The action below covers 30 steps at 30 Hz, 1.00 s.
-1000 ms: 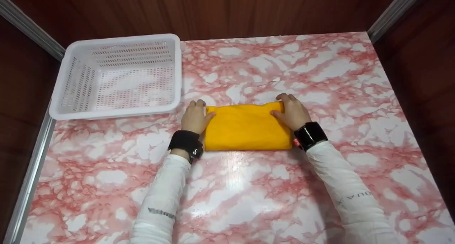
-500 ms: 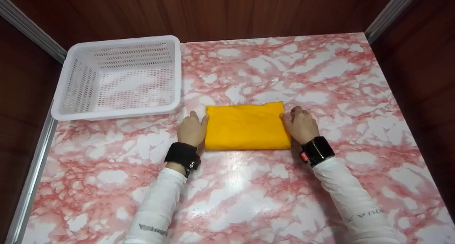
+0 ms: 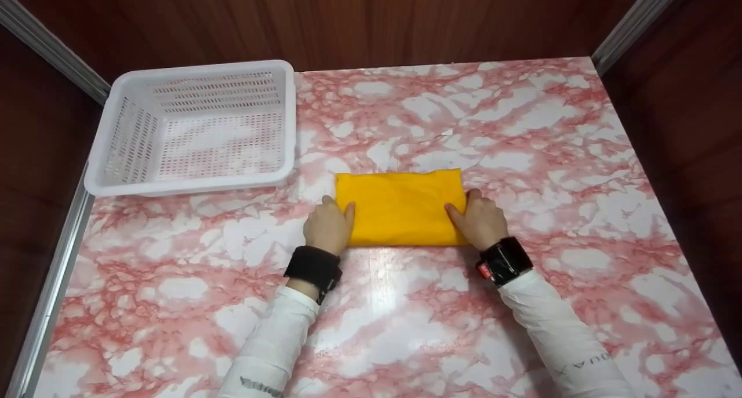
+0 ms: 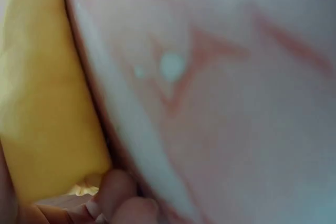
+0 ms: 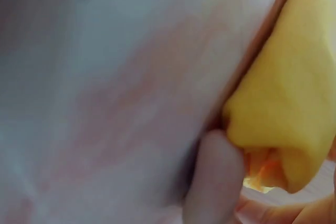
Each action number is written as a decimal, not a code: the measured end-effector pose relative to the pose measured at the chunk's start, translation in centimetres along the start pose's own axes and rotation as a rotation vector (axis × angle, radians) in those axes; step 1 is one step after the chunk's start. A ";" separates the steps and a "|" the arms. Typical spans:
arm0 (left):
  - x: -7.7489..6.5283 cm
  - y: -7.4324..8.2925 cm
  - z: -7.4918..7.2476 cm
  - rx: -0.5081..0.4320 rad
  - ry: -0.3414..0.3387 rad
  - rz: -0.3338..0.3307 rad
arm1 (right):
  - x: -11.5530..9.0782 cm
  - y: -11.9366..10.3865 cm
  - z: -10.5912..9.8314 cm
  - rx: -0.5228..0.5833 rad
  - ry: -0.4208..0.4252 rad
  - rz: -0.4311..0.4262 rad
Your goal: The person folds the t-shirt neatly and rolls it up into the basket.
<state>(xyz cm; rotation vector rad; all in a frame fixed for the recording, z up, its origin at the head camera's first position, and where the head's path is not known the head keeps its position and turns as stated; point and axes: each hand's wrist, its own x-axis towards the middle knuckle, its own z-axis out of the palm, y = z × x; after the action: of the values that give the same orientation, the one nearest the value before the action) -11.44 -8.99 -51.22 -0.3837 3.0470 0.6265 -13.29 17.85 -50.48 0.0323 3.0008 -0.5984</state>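
A folded yellow cloth (image 3: pixel 403 207) lies flat on the marbled table, its long side facing me. My left hand (image 3: pixel 328 227) grips its left end near the front corner, thumb on top and fingers at the side. At the opposite end my right hand (image 3: pixel 484 221) holds it the same way. In the left wrist view the cloth's thick folded edge (image 4: pixel 47 87) runs down to curled fingertips (image 4: pixel 118 187). Layers show at the end of the cloth (image 5: pixel 294 87) in the right wrist view, with a finger (image 5: pixel 215 177) against its lower edge.
A white perforated plastic basket (image 3: pixel 197 186) stands at the back left of the red-and-white marbled table (image 3: pixel 522 143). Dark wood panels (image 3: pixel 371 21) rise behind and at both sides, with metal strips (image 3: pixel 632 27) in the corners.
Both hands have slid from the cloth's far corners toward its near corners. They moved outward midway, then came back in to take hold of the ends. The cloth has hardly moved.
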 end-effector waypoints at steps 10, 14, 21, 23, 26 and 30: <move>-0.1 -0.2 0.3 -0.022 -0.074 0.006 | -0.1 -0.4 0.4 0.025 -0.074 -0.011; -0.1 -0.5 0.3 -0.013 -0.082 0.046 | -0.2 -0.5 0.6 0.057 -0.137 -0.066; -0.6 -1.1 -0.1 -0.049 -0.105 0.082 | -0.8 -0.7 0.6 0.151 -0.173 -0.220; -0.9 -1.5 -0.5 -0.060 -0.098 0.091 | -1.0 -1.0 0.7 0.166 -0.149 -0.261; -1.5 -1.8 -1.5 -0.087 -0.069 0.117 | -1.4 -1.6 0.5 0.186 -0.097 -0.309; -2.4 -2.2 -3.7 -0.134 0.005 0.157 | -2.3 -3.1 -0.4 0.215 -0.007 -0.343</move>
<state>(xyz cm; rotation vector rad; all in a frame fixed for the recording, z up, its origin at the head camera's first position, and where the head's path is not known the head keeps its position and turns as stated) -8.40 -11.79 -48.51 -0.1475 3.0708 0.8412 -11.16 15.14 -48.75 -0.4772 2.9379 -0.9465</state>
